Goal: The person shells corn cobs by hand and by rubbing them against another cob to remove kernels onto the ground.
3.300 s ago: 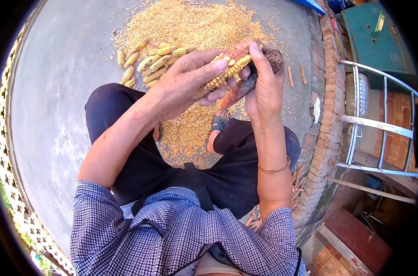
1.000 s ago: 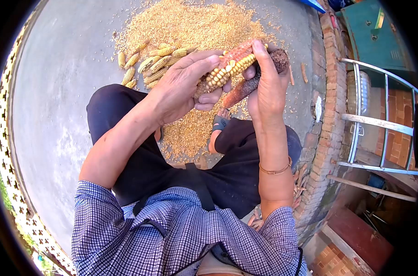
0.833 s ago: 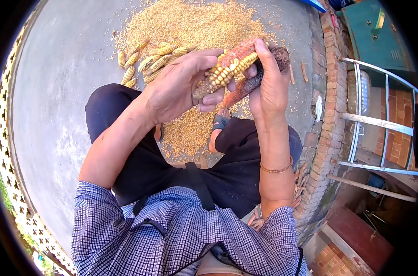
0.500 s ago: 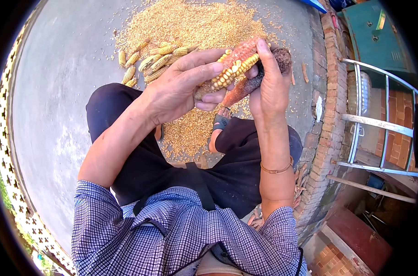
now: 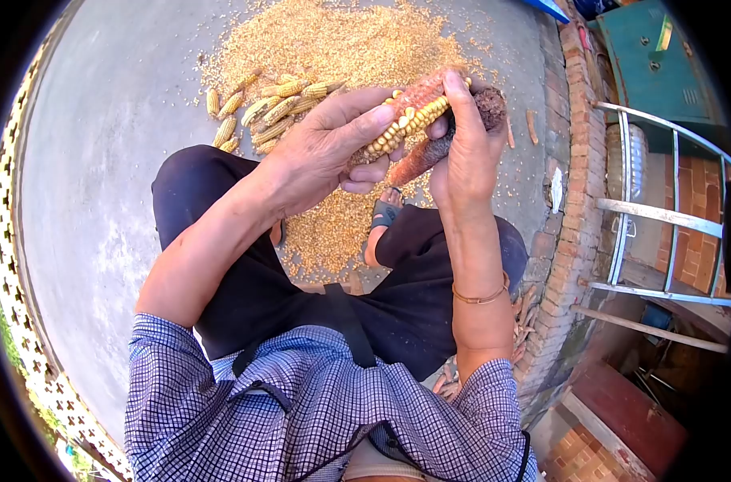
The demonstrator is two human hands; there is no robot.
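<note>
My left hand (image 5: 321, 149) is wrapped round the lower end of a partly shelled corn ear (image 5: 417, 116), its thumb pressed on the kernels. Yellow kernels cover one side of the ear; the other side is bare reddish cob. Held in my right hand (image 5: 471, 153) is a dark bare corncob (image 5: 417, 159), which slants down beneath the ear. The right thumb lies on the upper end of the ear. Some of the right fingers are hidden behind the two cobs.
A wide spread of loose kernels (image 5: 325, 44) covers the floor ahead, with more kernels (image 5: 325, 237) between my feet. Unshelled corn ears (image 5: 281, 108) lie at the left. Several bare cobs (image 5: 526, 321) sit by the low brick edge (image 5: 578, 193). A metal frame (image 5: 663, 209) stands at right.
Both hands and the two cobs have shifted very slightly to the left. The grip on each looks the same.
</note>
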